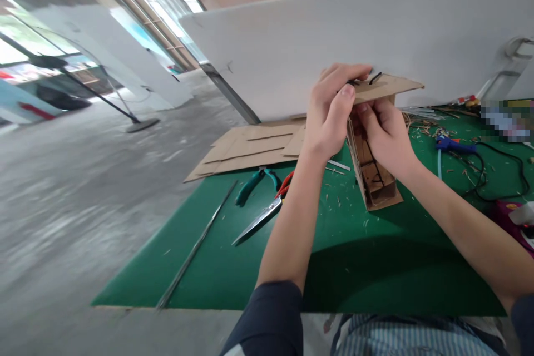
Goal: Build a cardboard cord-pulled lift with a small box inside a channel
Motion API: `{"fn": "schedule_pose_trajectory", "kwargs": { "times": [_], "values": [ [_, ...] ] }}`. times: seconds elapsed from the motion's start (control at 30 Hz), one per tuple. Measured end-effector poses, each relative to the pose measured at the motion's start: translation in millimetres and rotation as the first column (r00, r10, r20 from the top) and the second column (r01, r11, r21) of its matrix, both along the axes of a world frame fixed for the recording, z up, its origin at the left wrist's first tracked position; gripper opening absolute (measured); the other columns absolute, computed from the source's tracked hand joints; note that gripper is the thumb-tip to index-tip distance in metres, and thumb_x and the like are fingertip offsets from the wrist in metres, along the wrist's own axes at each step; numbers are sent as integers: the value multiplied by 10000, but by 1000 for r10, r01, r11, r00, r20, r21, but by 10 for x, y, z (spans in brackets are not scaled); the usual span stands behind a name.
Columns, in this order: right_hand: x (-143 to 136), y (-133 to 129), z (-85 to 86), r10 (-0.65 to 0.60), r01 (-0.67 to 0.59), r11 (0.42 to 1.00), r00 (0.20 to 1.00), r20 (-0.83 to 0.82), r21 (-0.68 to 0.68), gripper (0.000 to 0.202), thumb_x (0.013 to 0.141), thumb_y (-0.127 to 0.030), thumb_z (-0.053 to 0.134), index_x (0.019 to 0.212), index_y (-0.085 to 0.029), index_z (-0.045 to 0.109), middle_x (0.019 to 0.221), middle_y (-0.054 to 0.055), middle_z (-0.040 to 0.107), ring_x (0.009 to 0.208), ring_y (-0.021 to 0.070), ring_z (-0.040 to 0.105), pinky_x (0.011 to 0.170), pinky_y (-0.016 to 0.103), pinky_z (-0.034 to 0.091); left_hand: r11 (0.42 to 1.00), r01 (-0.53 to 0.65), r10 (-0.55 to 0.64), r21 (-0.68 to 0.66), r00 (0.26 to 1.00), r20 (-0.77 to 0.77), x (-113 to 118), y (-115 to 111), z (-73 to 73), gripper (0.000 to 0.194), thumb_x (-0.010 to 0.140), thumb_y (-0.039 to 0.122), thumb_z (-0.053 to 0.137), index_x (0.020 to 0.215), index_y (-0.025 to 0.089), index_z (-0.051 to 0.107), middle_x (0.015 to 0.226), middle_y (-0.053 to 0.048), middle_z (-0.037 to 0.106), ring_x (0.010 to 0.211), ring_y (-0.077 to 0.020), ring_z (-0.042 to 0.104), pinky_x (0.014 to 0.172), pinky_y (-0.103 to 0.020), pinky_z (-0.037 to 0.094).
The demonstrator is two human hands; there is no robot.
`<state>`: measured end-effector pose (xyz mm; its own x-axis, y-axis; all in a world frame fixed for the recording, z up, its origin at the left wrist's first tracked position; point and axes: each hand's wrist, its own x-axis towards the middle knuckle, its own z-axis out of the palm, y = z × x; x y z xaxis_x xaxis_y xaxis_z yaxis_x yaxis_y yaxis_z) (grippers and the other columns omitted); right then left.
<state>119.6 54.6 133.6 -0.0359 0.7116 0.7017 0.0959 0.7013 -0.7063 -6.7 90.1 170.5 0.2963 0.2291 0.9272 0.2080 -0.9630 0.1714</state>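
Note:
A narrow cardboard box (pixel 379 200) stands on the green table, its open side facing me and dark strips showing inside. At its top is a flat cardboard piece (pixel 394 87), with a short black wire (pixel 375 78) poking up through it. My left hand (pixel 331 108) grips the left edge of that piece, thumb and fingers closed around it. Just beneath the piece, my right hand (pixel 387 130) has its fingers pinched together inside the box's upper part. What those fingertips hold is hidden.
Scissors with red handles (pixel 262 219), green-handled pliers (pixel 254 184) and a bundle of thin wires (pixel 198 245) lie left. Cardboard sheets (pixel 250 144) rest behind. A blue glue gun (pixel 454 146) with a black cord and scattered scraps are right. A white partition (pixel 354 28) borders the back.

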Motion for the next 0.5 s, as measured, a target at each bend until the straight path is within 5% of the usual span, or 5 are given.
{"fn": "schedule_pose_trajectory", "kwargs": {
  "times": [0.33, 0.5],
  "values": [
    [-89, -25, -34, -26, 24, 999, 997, -70, -23, 296, 1019, -455, 390, 1048, -223, 571, 925, 60, 665, 964, 209, 663, 824, 372, 575, 999, 25, -30, 38, 989, 148, 131, -41, -71, 384, 970, 549, 400, 1080, 354, 712, 966, -32, 725, 926, -276, 631, 817, -492, 464],
    [-164, -48, -52, -54, 48, 996, 994, -98, -69, 290, 1028, -439, 375, 1120, -242, 566, 968, 66, 676, 997, 216, 656, 845, 385, 574, 998, -53, 55, -22, 994, 98, 133, -61, -112, 532, 959, 649, 313, 1072, 287, 687, 1020, -65, 708, 1001, -297, 603, 932, -530, 423]
  ]
}}
